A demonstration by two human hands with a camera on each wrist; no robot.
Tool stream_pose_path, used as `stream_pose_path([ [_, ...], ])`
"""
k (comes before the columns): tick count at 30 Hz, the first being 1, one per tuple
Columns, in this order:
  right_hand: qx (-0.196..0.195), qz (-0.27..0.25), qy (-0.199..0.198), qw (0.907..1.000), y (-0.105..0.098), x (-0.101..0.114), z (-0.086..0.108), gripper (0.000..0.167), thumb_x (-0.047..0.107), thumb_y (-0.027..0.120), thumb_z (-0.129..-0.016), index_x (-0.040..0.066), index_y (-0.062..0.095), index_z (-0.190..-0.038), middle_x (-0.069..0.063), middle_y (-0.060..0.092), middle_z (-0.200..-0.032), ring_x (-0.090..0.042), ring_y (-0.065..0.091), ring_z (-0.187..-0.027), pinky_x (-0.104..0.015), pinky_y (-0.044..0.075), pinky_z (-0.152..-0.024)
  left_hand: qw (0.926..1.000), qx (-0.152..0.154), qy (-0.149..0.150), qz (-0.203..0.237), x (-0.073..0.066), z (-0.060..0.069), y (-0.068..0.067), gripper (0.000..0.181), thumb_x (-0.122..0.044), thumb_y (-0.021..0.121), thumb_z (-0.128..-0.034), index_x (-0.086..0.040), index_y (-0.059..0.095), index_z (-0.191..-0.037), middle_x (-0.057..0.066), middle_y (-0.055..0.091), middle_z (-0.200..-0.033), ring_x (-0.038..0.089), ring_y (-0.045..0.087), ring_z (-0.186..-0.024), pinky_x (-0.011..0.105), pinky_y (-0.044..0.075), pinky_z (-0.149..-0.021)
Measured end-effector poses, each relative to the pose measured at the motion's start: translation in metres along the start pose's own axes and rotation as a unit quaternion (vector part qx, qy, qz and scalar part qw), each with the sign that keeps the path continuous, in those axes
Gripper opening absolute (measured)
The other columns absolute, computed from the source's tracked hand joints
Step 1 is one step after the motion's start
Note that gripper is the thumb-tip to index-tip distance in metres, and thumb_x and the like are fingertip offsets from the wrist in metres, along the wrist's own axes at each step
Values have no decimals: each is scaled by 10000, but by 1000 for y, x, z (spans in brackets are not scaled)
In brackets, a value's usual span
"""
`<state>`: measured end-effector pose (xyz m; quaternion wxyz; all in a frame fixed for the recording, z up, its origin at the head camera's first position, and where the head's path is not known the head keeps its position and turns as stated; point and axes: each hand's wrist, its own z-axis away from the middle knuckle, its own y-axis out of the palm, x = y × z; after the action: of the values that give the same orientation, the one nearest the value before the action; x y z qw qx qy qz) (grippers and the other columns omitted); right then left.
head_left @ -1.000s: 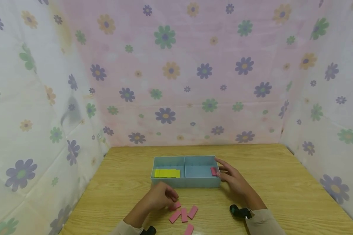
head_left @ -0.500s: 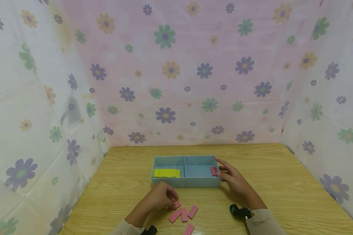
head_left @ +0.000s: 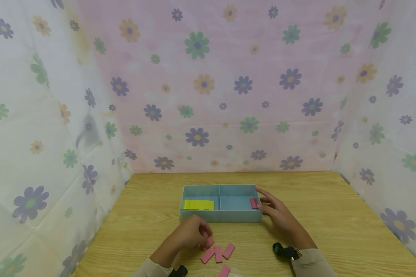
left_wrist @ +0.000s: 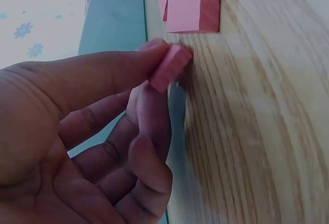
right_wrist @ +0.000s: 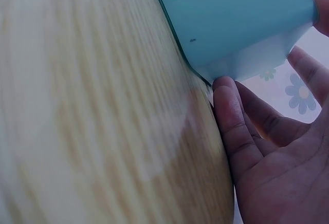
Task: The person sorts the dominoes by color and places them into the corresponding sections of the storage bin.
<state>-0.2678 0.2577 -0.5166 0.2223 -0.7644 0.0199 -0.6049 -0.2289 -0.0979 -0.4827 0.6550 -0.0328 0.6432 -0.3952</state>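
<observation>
Head view, lower centre: I see left hand [head_left: 193, 232] pinching pink block [head_left: 210, 241], right hand [head_left: 280, 216] holding blue box [head_left: 221, 216].
Yellow blocks [head_left: 199, 205]: boxed, apparently done.
Loose pink blocks [head_left: 218, 254]: seemingly left.

The pink block [left_wrist: 171, 67] pinched by the left hand [head_left: 193, 232] is now tipped up more steeply than before, and the whole head view is shifted slightly.

Two hands [head_left: 190, 232] [head_left: 281, 216], one box [head_left: 225, 216], at least six pink blocks [head_left: 218, 254], several yellow ones [head_left: 199, 205] show
</observation>
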Motion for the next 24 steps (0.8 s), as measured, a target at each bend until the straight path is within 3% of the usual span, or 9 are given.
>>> stream_pose_path([
  [14, -42, 55, -1, 10000, -1, -3, 0, 592, 214, 542, -1087, 186, 322, -1636, -336, 461, -1495, -515, 538, -1316, -299, 565, -930, 9999, -152, -17, 9, 2, -5, -3, 114, -65, 858, -797, -123, 800, -876, -14, 728, -724, 162, 703, -668, 308, 532, -561],
  [24, 9, 40, 50, 10000, -1, -4, -1, 595, 230, 542, -1088, 192, 316, -1638, -329, 456, -1503, -508, 534, -1318, -298, 558, -937, 9981, -369, 154, -469, -10, -7, -9, 51, -203, 877, -824, -195, 827, -815, -101, 745, -772, 91, 666, -780, 313, 557, -648],
])
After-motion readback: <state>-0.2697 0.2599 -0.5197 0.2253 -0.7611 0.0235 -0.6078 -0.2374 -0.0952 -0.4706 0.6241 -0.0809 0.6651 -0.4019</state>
